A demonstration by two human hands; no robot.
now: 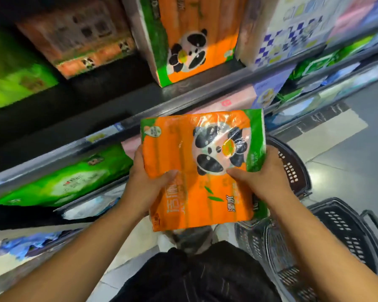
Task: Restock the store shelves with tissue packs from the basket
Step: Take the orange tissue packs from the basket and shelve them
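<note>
Pack (175, 153) edges held by left hand (146, 182), right hand (262, 177); shelf gap (109, 90) above.

Shelf gap (109, 83) beside upright pack (192, 40)

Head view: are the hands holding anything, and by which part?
Yes: the orange panda tissue pack, with the left hand gripping its left edge and the right hand gripping its right edge.

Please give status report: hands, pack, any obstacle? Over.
Both left grip and right grip hold pack. In air before shelf, not placed. No obstacle seen between; basket at right.
</note>
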